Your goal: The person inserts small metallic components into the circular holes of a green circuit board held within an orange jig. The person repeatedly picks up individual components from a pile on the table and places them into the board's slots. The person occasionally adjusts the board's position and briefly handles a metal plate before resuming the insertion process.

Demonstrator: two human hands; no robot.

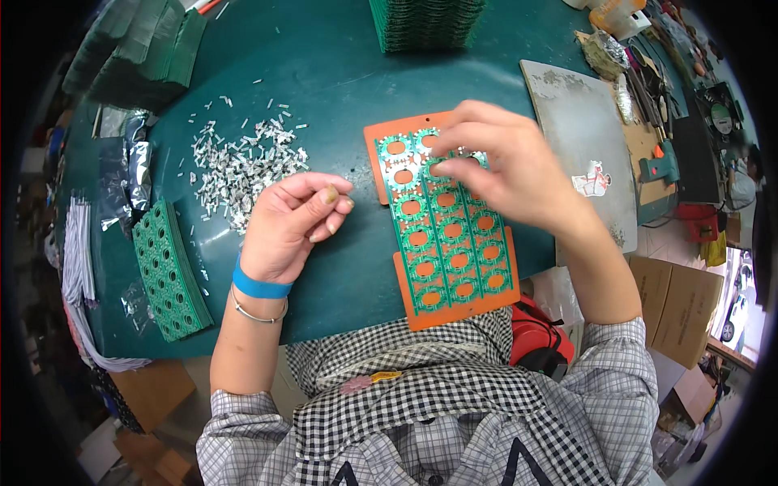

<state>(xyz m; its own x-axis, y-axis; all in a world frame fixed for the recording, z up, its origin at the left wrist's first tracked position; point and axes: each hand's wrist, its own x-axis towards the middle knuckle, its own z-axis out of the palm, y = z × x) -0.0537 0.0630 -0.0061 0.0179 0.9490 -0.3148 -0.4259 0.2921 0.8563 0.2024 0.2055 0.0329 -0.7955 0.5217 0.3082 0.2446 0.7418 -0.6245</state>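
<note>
A green circuit board panel (450, 231) with rows of round cut-outs lies on an orange board (417, 316) at the table's front edge. Over its upper part is my right hand (506, 162), thumb and forefinger drawn close together. Anything between those fingertips is too small to make out. My left hand (292, 215), with a blue band at the wrist, is held to the left of the panel. Its fingers are curled and the thumb presses on them; what they may hold is hidden. Beside it spreads a loose pile of small white and grey pieces (243, 166).
More green panels are stacked at the far edge (425, 24), far left (138, 53) and near left (168, 271). White cables (79, 251) and a silvery bag (139, 166) lie at the left. A grey metal plate (571, 121) and a green-handled tool (660, 166) lie right.
</note>
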